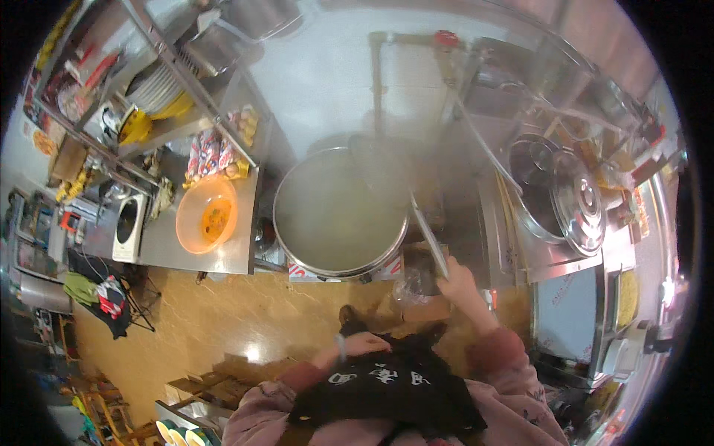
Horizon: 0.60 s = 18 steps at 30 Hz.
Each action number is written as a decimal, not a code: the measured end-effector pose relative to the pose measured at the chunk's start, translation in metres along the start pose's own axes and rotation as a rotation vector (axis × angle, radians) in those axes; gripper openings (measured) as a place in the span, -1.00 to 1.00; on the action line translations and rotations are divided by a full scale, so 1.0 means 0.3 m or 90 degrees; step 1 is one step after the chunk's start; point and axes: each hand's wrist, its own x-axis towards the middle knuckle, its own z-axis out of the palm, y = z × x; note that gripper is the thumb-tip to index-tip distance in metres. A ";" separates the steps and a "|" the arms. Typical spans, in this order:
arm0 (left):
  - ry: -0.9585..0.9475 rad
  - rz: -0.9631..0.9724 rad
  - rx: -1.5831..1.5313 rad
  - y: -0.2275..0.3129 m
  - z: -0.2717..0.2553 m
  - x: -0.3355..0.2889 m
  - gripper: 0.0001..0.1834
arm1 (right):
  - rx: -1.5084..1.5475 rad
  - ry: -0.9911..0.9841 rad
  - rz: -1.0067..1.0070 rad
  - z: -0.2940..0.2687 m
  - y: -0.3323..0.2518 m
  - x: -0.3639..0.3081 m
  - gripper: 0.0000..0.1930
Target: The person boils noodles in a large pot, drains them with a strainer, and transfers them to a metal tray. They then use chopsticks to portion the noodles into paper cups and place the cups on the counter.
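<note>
A large round metal pot [277, 223] full of pale, cloudy liquid stands in front of me, with steam rising over it. My right hand [456, 282] is closed around the handle of a long-handled metal scoop [429, 232]. The scoop slants up and left to the pot's far right rim. Steam blurs its broad head, so I cannot tell whether it is solid or pierced. My left hand [364, 344] lies against the black apron [387, 394] at my waist, fingers loosely stretched, with nothing seen in it.
An orange plastic bowl [186, 215] with some orange liquid sits on the left steel counter, near bagged packages [214, 154]. Plates [155, 91] fill the shelf above. To the right, a shiny lid [580, 202] leans by another pot [529, 201]. A cardboard box [418, 306] stands below.
</note>
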 end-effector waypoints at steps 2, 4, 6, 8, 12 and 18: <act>0.141 -0.026 -0.078 -0.091 -0.084 -0.131 -0.62 | -0.103 0.008 0.016 0.103 -0.074 0.122 -0.66; 0.237 -0.060 -0.116 -0.177 -0.164 -0.242 -0.59 | -0.169 -0.001 0.052 0.188 -0.135 0.175 -0.67; 0.333 -0.046 -0.144 -0.244 -0.220 -0.330 -0.61 | -0.219 -0.013 0.096 0.243 -0.178 0.203 -0.68; 0.402 -0.026 -0.197 -0.295 -0.246 -0.382 -0.63 | -0.213 -0.035 0.105 0.282 -0.216 0.203 -0.71; 0.488 0.009 -0.289 -0.350 -0.264 -0.430 -0.66 | -0.178 -0.104 0.145 0.292 -0.273 0.190 -0.81; 0.500 0.025 -0.326 -0.369 -0.259 -0.415 -0.70 | 0.264 -0.444 0.375 0.252 -0.255 0.205 -0.79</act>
